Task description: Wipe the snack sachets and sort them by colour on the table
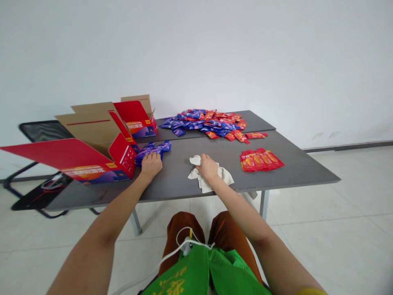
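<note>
My left hand is curled over a small stack of blue sachets, close beside an open red box. Under my right hand is a crumpled white cloth, gripped by bent fingers near the table's front edge. Farther right, a row of overlapping red sachets lies flat. At the back of the table is a loose heap of mixed blue sachets and red sachets.
Behind the nearest box stand more open boxes, including a red one at the back left. A black mesh-backed chair is left of the grey table. A white cable runs across my lap.
</note>
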`<state>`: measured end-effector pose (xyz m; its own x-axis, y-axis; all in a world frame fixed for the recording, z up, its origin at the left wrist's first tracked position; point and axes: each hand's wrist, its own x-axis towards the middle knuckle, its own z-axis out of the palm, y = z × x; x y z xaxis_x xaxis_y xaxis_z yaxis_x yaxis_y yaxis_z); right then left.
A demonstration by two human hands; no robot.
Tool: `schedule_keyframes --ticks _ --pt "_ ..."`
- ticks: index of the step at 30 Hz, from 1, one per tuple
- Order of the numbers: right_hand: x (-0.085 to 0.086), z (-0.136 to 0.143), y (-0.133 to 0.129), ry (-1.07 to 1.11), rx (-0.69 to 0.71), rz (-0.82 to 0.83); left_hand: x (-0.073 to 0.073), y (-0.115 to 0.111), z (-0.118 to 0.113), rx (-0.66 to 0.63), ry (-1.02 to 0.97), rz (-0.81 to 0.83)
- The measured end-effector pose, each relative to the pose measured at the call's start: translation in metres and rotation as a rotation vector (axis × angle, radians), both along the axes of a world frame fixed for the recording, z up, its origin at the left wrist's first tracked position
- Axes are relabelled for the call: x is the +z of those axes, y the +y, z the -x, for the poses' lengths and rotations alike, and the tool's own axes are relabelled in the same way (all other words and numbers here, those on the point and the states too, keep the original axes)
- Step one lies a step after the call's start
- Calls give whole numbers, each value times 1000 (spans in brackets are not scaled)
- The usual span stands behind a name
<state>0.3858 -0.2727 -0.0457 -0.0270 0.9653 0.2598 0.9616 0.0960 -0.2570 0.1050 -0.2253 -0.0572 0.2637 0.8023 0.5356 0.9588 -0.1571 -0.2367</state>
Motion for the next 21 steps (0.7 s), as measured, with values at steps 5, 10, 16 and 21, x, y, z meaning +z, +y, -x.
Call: schedule_keyframes --ticks 5,10,16,21 --pt "1 0 -2 -9 8 -8 -1 4 11 -66 -34 -71" --pt "2 -1 -4 -16 42 -18 16 21 -1 -104 -174 -223" --pt "2 -11 2 -5 66 28 44 56 -83 -31 -385 -203" --pt "3 -16 5 9 47 31 44 113 -172 130 -868 309"
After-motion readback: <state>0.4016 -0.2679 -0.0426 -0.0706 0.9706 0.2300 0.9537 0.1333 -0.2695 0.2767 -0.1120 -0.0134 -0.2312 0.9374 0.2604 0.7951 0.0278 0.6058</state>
